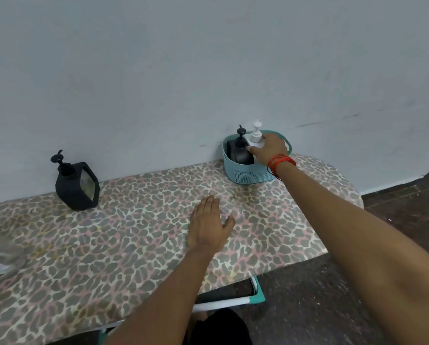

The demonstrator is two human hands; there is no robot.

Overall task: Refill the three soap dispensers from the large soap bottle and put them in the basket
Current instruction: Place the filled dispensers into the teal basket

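Right hand (268, 149): reaches far forward into the basket (248, 174), fingers curled over the shoulder of the white dispenser (255, 136) and gripping it just below the pump. A red thread band (280, 161) sits at the wrist.

Left hand (208, 225): lies palm down on the ironing board (134, 245), fingers straight and close together, thumb out to the side, holding nothing.

Basket: teal, perforated lower wall, at the far right end of the board against the wall (183, 70). Two dispensers stand upright in it. The black dispenser (239, 151) is on the left, the white one just beside it on the right. Both pump heads rise above the rim.

The second black dispenser (75, 185) stands upright on the board, far left, near the wall and well apart from the basket. It has a clear side panel, but the fill level cannot be read.

Large soap bottle (2, 255): only a blurred, clear part with a white label shows at the lower-left edge of the view, on the board.

Board cover: leopard print in grey and pink. A white and teal frame shows below the near edge, over the dark floor (333, 307).
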